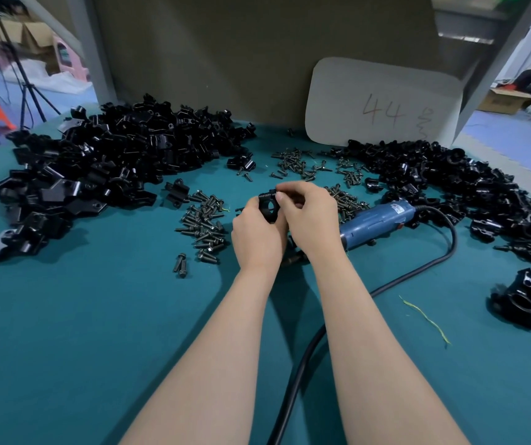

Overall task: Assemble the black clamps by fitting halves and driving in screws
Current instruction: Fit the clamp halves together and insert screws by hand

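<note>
On the teal counter (97, 332), a heap of black clamp halves (97, 162) is spread at the left, with loose screws (204, 223) scattered to its right. At the centre, a black clamp (269, 205) is gripped by the left hand (257, 232) and pinched at its top by the right hand (309, 216). A blue electric screwdriver (376, 221) is laid just beside, and another heap of black parts (450, 184) is seen further right.

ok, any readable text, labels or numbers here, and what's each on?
"44", handwritten in red on the pale card at the back; the squiggle after it is unreadable.
Sticker on the blue power screwdriver: too blurred to read.
Held clamp: no marking visible.
</note>
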